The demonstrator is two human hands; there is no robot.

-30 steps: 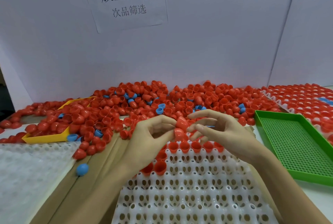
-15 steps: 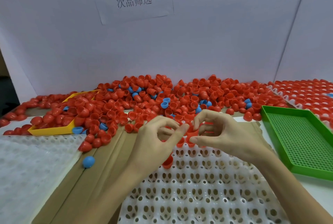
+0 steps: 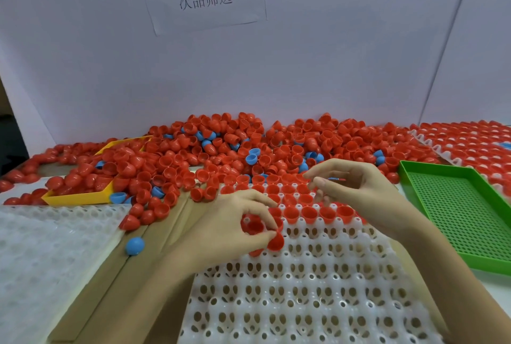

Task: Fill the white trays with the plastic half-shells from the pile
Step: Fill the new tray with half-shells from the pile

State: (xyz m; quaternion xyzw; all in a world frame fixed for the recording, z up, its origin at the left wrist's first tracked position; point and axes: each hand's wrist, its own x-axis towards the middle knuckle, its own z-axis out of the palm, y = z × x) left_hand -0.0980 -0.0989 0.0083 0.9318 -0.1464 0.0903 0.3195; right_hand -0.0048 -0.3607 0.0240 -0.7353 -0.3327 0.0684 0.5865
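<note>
While the left hand (image 3: pixel 235 230) curls its thumb and fingers round a few red half-shells (image 3: pixel 265 229), it sits low over the white tray (image 3: pixel 304 288) just below the filled rows, which suggests it is feeding shells one at a time into the next free cups; one shell hangs at its fingertips, mouth side hard to read. The right hand (image 3: pixel 356 189) hovers above the far rows with fingers loosely bent and appears to hold nothing, though something thin and blurred lies by its fingertips and I cannot say what it is. Most of the tray's near cups stand bare, so the job looks barely begun on this tray. The pile (image 3: pixel 249 150) of red shells, with a few blue shells (image 3: pixel 252 156) mixed in, lies along the back of the worktop, within easy reach. How many shells the left palm hides is unclear. A yellow tray (image 3: pixel 80 197) is half buried, and a green perforated tray (image 3: pixel 459 205) and another filled tray (image 3: pixel 470 142) are cut off at right.
</note>
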